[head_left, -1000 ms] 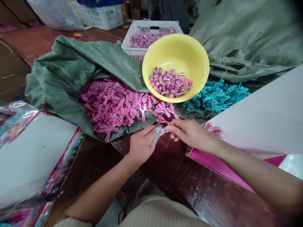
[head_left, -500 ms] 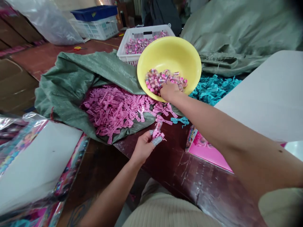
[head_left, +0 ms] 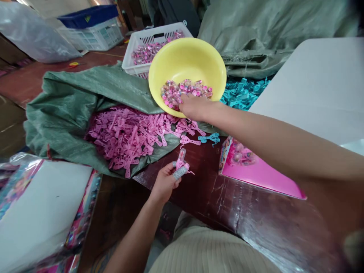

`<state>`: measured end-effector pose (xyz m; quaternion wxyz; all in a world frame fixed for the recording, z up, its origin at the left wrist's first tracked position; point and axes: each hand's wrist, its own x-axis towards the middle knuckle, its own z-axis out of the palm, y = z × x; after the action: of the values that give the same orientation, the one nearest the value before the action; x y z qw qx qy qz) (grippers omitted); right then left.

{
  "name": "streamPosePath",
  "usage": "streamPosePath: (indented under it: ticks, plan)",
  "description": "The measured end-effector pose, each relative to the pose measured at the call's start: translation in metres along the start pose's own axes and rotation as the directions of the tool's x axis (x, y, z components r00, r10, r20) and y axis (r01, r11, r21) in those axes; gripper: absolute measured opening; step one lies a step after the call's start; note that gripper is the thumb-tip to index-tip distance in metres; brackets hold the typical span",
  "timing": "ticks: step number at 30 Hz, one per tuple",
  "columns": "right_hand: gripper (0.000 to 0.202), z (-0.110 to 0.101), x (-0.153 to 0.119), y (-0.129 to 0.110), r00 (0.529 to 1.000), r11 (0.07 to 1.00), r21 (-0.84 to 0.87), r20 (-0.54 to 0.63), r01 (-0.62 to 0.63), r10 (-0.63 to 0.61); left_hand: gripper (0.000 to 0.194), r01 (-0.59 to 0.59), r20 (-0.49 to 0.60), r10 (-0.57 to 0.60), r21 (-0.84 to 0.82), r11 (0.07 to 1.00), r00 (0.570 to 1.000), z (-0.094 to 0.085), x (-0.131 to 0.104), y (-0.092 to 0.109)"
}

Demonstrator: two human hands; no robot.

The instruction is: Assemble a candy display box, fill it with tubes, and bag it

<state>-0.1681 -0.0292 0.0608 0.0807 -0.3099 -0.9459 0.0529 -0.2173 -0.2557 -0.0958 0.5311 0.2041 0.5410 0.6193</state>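
My left hand [head_left: 167,180], with silvery tape on its fingers, pinches a pink plastic piece with a small clear capsule [head_left: 182,154] standing up from it. My right hand [head_left: 193,107] reaches over the near rim of the yellow basin [head_left: 187,51], its fingertips among small pink-capped capsules [head_left: 196,89]; what they touch is hidden. Many pink plastic pieces [head_left: 125,136] spill from a green woven sack [head_left: 62,94] to the left. A single pink piece [head_left: 190,141] and a blue one [head_left: 209,138] lie on the dark red table [head_left: 204,189].
Behind the basin stands a white crate [head_left: 133,66] of capsules. Teal pieces [head_left: 241,94] lie at the right beside a large white board [head_left: 318,87]. A pink package [head_left: 261,174] sits under my right arm. Packaged cards [head_left: 42,201] are at the lower left, yellow scissors [head_left: 74,65] farther back.
The whole view has shifted, with the basin and sack now farther left. My right hand stays at the capsules, its fingers over their near left part. My left hand still holds the pink piece.
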Motion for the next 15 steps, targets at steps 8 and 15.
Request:
streamPosePath:
  ticks: [8,15]
  plan:
    - [0.019,0.034,-0.198,0.011,0.962,0.744,0.627,-0.026,0.228,-0.273,0.029,0.047,0.195,-0.041,-0.030,0.998,0.980,0.006,-0.015,-0.001]
    - [0.018,0.057,-0.238,0.017,0.994,0.724,0.680,-0.076,0.114,-0.085,0.017,-0.234,0.265,0.161,0.274,0.933,0.951,0.039,-0.021,0.006]
